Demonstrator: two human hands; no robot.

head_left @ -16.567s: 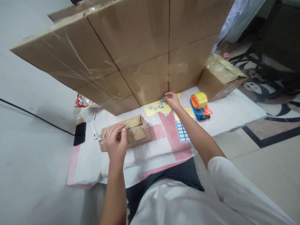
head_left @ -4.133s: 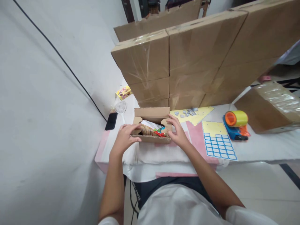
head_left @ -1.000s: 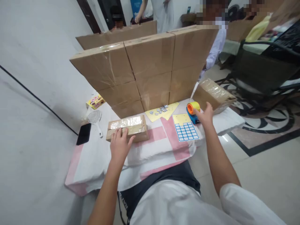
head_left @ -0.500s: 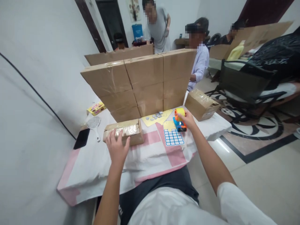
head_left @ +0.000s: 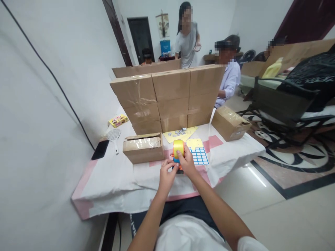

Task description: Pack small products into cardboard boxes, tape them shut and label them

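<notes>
My right hand [head_left: 187, 164] grips a tape dispenser [head_left: 178, 149] with a yellow roll and blue and orange parts, held just over the table's near side. My left hand [head_left: 167, 172] meets it from the left, thumb and fingers pinched at the dispenser's lower end; the exact spot between the fingertips is hidden. Just right of the dispenser lies a sheet with blue-outlined labels [head_left: 200, 157]. To its left stands a taped cardboard box [head_left: 143, 150], near my left hand but apart from it.
A tall cardboard partition [head_left: 174, 101] stands at the back. Small silvery pieces [head_left: 180, 131] lie on yellow sheets before it. Another carton [head_left: 230, 123] sits at right; a phone [head_left: 101, 150], white paddle-shaped brush [head_left: 114, 137] and yellow packet [head_left: 118, 120] at left. Other people are beyond.
My right hand has brought the tape dispenser leftward and nearer, off the label sheet. My left hand has left the cardboard box and come to the dispenser. The whole view has shifted.
</notes>
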